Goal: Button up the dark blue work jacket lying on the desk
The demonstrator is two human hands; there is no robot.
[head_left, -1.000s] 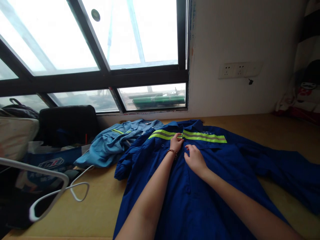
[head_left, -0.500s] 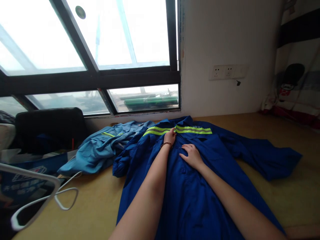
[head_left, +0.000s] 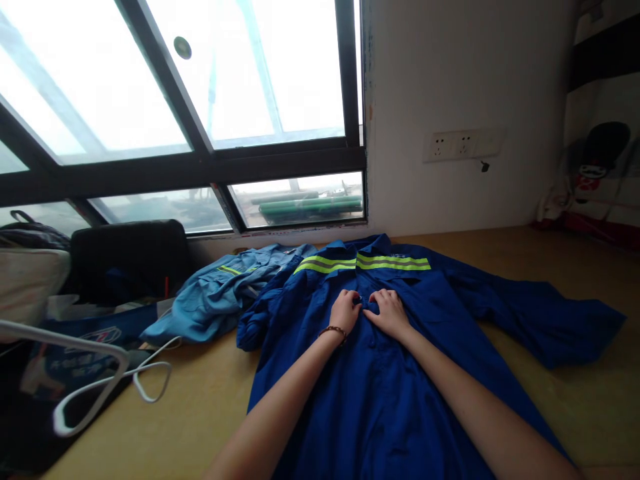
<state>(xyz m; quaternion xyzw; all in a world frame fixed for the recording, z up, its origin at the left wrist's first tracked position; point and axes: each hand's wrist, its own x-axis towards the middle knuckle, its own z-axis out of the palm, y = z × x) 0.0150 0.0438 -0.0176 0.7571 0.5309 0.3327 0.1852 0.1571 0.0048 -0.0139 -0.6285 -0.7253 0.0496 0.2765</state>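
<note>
A dark blue work jacket [head_left: 440,373] with yellow-green reflective bands across the chest lies spread on the wooden surface, collar toward the window. My left hand [head_left: 345,309], with a beaded bracelet on its wrist, pinches the front placket just below the bands. Right beside it, my right hand [head_left: 389,312] also has its fingers closed on the placket cloth, with a small fold raised between the two hands. Whether a button is between the fingertips is hidden. To the left of the jacket lies a crumpled light blue work shirt [head_left: 210,300] with a similar band.
The yellowish wooden surface [head_left: 200,413] runs under the clothes to the wall. A white metal frame [head_left: 90,337] juts in at left, near a blue printed bag [head_left: 100,333] and a black case [head_left: 130,267]. A window and wall sockets [head_left: 463,145] are behind.
My left hand has come down from the reflective band to the placket beside my right hand. My right hand's fingers have closed on the cloth. The view has shifted slightly left.
</note>
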